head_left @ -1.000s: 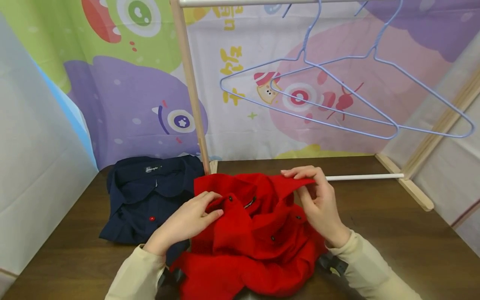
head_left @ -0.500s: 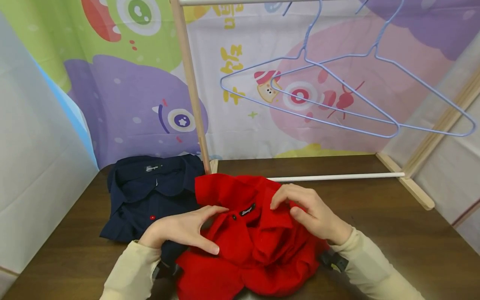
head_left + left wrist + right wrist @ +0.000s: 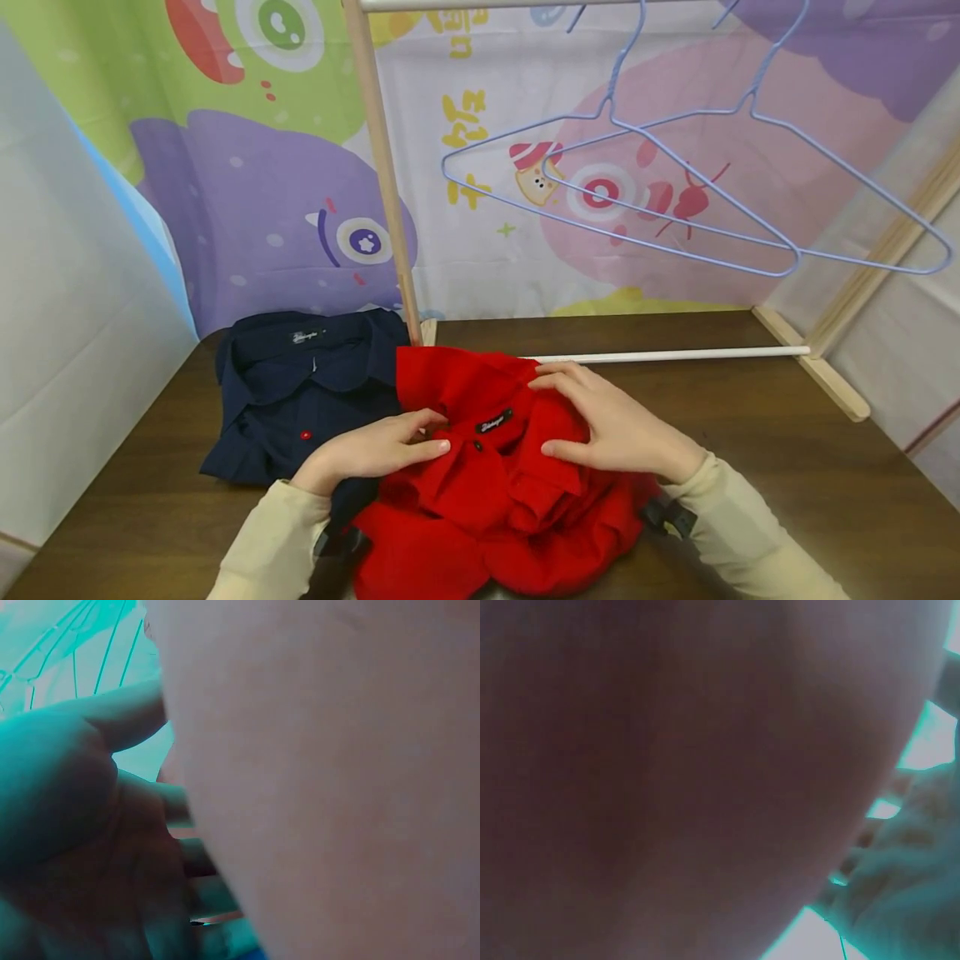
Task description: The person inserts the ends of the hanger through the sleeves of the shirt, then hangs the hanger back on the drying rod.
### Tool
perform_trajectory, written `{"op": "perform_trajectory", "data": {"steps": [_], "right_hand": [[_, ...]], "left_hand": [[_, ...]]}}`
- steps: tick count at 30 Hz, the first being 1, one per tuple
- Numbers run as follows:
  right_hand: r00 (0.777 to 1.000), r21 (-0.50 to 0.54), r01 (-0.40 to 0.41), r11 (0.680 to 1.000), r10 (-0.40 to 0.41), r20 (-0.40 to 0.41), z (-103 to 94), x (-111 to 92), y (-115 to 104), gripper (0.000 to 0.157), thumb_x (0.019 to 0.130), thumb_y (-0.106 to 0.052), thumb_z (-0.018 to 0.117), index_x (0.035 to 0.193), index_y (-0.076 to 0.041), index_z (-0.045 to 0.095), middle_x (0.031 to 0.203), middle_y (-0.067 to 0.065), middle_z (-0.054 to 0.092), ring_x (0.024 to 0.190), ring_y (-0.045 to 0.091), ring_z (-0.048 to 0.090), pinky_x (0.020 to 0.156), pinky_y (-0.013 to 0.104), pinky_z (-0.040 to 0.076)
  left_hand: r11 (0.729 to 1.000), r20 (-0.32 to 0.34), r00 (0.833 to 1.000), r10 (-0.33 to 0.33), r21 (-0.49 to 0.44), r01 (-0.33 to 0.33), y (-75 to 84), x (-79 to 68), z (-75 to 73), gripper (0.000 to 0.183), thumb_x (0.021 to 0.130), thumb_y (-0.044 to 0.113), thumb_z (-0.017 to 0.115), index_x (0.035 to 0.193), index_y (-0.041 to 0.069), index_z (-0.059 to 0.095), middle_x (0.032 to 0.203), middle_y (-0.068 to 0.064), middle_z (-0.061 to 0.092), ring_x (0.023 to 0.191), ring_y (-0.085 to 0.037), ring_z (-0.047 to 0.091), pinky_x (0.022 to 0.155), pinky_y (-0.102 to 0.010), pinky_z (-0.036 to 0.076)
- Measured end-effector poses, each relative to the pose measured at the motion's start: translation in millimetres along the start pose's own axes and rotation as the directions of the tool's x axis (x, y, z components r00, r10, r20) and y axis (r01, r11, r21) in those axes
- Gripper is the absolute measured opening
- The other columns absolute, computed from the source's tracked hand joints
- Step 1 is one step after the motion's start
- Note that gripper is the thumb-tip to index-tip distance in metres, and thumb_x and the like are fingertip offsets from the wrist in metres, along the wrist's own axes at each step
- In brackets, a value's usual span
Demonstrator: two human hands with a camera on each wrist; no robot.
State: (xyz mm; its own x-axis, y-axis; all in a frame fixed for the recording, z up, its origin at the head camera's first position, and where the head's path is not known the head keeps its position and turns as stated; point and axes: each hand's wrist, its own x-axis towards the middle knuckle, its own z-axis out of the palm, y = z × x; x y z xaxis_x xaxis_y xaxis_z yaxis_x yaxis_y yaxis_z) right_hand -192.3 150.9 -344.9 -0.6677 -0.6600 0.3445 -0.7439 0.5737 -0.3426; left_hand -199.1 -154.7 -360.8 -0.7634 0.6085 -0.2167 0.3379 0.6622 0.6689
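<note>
A red button-up shirt [image 3: 465, 492] lies crumpled on the table in the head view, its collar upright and a dark label showing inside. On the left of its collar rests my left hand [image 3: 375, 450], thumb and fingers apart. My right hand [image 3: 607, 425] lies over the right of the collar, fingers spread and thumb on the cloth. Large blurred areas cover much of both wrist views; the left one shows part of my left hand [image 3: 90, 802], the right one part of my right hand [image 3: 907, 862].
Left of the red shirt lies a folded navy shirt [image 3: 300, 392]. Two blue wire hangers [image 3: 525, 212] hang from the rack's top bar [image 3: 480, 4]. The rack's wooden post [image 3: 386, 179] and white lower bar [image 3: 697, 356] stand behind the red shirt.
My right hand has let go of the right collar edge and moved left and inward. The left hand spread, then drew its thumb closer to the fingers. The label is now more exposed.
</note>
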Motion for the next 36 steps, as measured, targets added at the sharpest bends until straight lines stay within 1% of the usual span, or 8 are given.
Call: {"op": "perform_trajectory", "data": {"steps": [5,8,11,15,18,23,30,36], "right_hand": [[0.988,-0.052,-0.113,0.992,0.118,0.095,-0.4,-3.5,-1.2,0.069,0.072,-0.045,0.071,0.128,-0.016,0.044,0.124,-0.004,0.048,0.112,0.014,0.049,0.092,0.036,0.042],[0.986,-0.056,-0.127,0.99,0.132,0.102,0.2,-3.5,-1.7,0.069,0.07,-0.044,0.073,0.127,-0.016,0.045,0.119,-0.006,0.05,0.108,0.012,0.051,0.09,0.035,0.043],[0.993,-0.027,-0.106,0.994,0.107,0.051,1.2,-1.5,-0.9,0.062,0.068,-0.039,0.076,0.119,-0.016,0.049,0.113,-0.006,0.052,0.103,0.01,0.052,0.088,0.032,0.044],[0.998,0.013,-0.052,0.999,0.052,-0.044,1.9,0.2,0.7,0.05,0.067,-0.03,0.08,0.103,-0.015,0.049,0.101,-0.006,0.053,0.091,0.009,0.051,0.081,0.029,0.044],[0.995,0.035,-0.01,0.999,0.014,-0.097,1.9,0.7,1.5,0.046,0.067,-0.024,0.081,0.097,-0.013,0.048,0.094,-0.005,0.051,0.085,0.007,0.048,0.077,0.026,0.043],[0.981,0.099,0.075,0.992,-0.056,-0.186,1.4,1.2,1.6,0.043,0.067,-0.012,0.08,0.09,-0.011,0.044,0.09,-0.006,0.047,0.085,0.006,0.047,0.075,0.023,0.041],[0.956,0.166,0.146,0.975,-0.096,-0.278,-1.0,2.4,0.6,0.043,0.066,0.0,0.078,0.087,-0.008,0.041,0.088,-0.004,0.047,0.082,0.007,0.048,0.071,0.019,0.04],[0.957,0.201,0.115,0.973,-0.054,-0.286,-1.5,1.1,-1.8,0.045,0.067,0.002,0.076,0.096,-0.005,0.042,0.094,0.0,0.048,0.088,0.01,0.053,0.077,0.017,0.042]], "left_hand": [[0.998,0.008,0.999,-0.05,-0.03,0.051,-0.8,1.8,3.1,0.056,0.09,0.043,0.05,0.129,0.002,0.043,0.127,-0.013,0.049,0.112,-0.027,0.051,0.096,-0.045,0.039],[0.996,0.022,0.997,-0.079,-0.05,0.08,-0.4,2.0,4.2,0.059,0.09,0.044,0.05,0.13,0.002,0.041,0.129,-0.013,0.048,0.115,-0.027,0.049,0.098,-0.045,0.037],[0.994,0.037,0.996,-0.084,-0.066,0.086,0.7,1.6,4.2,0.059,0.091,0.043,0.048,0.131,0.001,0.039,0.13,-0.015,0.046,0.118,-0.028,0.046,0.099,-0.045,0.035],[0.995,0.04,0.998,-0.047,-0.087,0.05,0.5,1.3,3.2,0.06,0.092,0.039,0.049,0.133,-0.002,0.033,0.129,-0.017,0.046,0.116,-0.029,0.046,0.099,-0.046,0.035],[0.995,0.012,1.0,-0.025,-0.095,0.026,-0.6,2.1,3.0,0.064,0.09,0.038,0.053,0.134,-0.002,0.03,0.126,-0.016,0.048,0.114,-0.029,0.048,0.098,-0.045,0.036],[0.995,-0.057,0.998,-0.018,-0.094,0.012,-0.1,3.0,3.8,0.072,0.083,0.04,0.062,0.134,0.0,0.031,0.121,-0.013,0.051,0.111,-0.028,0.05,0.097,-0.044,0.038],[0.994,-0.139,0.99,0.039,-0.094,-0.052,2.3,3.7,2.7,0.073,0.079,0.035,0.069,0.133,-0.001,0.034,0.108,-0.009,0.053,0.1,-0.024,0.051,0.092,-0.043,0.042],[0.993,-0.164,0.985,0.045,-0.104,-0.063,3.6,1.6,0.9,0.063,0.076,0.031,0.072,0.121,0.0,0.041,0.103,-0.007,0.05,0.095,-0.021,0.05,0.088,-0.04,0.044]]}}
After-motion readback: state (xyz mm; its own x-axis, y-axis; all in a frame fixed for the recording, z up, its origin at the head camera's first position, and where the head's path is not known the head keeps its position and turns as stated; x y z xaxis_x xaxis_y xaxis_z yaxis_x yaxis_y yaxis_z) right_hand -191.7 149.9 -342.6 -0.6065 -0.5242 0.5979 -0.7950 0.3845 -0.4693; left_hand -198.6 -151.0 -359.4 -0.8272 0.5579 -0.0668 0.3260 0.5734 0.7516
